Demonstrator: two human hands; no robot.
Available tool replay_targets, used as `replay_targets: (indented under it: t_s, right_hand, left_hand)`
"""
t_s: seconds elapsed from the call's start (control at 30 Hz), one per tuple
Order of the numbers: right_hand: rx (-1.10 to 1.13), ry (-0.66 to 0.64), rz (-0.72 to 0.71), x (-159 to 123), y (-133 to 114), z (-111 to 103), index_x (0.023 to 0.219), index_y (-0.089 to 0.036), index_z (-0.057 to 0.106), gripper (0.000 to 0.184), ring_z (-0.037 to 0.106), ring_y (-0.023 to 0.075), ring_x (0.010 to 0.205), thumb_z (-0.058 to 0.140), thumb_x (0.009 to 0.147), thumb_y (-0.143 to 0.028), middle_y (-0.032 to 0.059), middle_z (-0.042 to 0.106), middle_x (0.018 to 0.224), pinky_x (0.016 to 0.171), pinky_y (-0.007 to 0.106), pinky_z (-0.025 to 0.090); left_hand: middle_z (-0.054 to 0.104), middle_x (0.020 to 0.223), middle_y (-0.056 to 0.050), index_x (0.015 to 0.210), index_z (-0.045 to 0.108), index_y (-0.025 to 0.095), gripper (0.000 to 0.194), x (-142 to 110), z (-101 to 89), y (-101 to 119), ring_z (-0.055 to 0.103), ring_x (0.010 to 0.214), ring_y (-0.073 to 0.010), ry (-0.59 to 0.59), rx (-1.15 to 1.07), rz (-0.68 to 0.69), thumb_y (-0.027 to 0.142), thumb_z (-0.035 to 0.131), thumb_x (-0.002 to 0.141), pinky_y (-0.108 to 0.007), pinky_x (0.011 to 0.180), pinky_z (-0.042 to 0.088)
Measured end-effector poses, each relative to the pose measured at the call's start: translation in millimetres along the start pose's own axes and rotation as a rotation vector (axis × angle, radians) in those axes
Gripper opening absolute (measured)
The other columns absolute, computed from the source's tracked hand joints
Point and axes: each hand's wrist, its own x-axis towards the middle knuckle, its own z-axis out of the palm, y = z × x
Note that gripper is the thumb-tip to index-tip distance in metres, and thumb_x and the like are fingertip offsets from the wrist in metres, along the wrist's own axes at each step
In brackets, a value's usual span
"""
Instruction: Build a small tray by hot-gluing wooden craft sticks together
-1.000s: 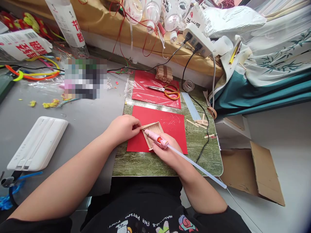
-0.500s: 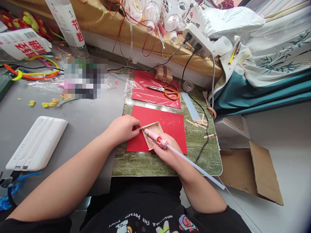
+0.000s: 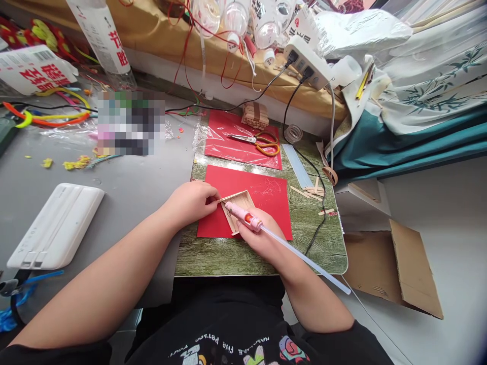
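My right hand (image 3: 262,230) is closed around a pink glue gun (image 3: 243,215), with a long translucent glue stick (image 3: 308,261) trailing from its back end. The gun's tip points at the upper left corner of a small panel of wooden craft sticks (image 3: 243,203) that has raised edges. My left hand (image 3: 200,200) pinches the end of a stick at that same corner, its fingertips close to the nozzle. Beneath both lies a sheet of red paper (image 3: 272,203). The gun's body and my right hand hide part of the panel.
Behind are scissors (image 3: 258,142) on a wrapped red pack (image 3: 216,139) and a bundle of craft sticks (image 3: 254,115). Glue sticks (image 3: 298,166) and loose craft sticks (image 3: 307,192) lie right, beside a black cable (image 3: 323,203). A white power bank (image 3: 57,225) sits left.
Both hands, the glue gun and the stick panel hold nearly the same positions. The whole view has shifted very slightly.
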Motion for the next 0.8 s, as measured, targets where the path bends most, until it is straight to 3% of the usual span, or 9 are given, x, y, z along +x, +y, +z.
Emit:
replay_targets:
  t_s: [0.8]
  right_hand:
    - [-0.022, 0.042, -0.035, 0.4, 6.4, -1.4, 0.072, -0.024, 0.045, 0.031, 0.052, 0.0159, 0.062, 0.062, 0.096, -0.034, -0.0025, 0.051, 0.069, 0.061, 0.032, 0.039]
  left_hand:
    - [0.075, 0.087, -0.004, 0.093, 0.078, 0.025, 0.022, -0.7, -3.2, 2.4, 0.066, 0.084, -0.0222, -0.007, -0.014, 0.008, 0.03, 0.057, 0.089, -0.034, 0.073, 0.047]
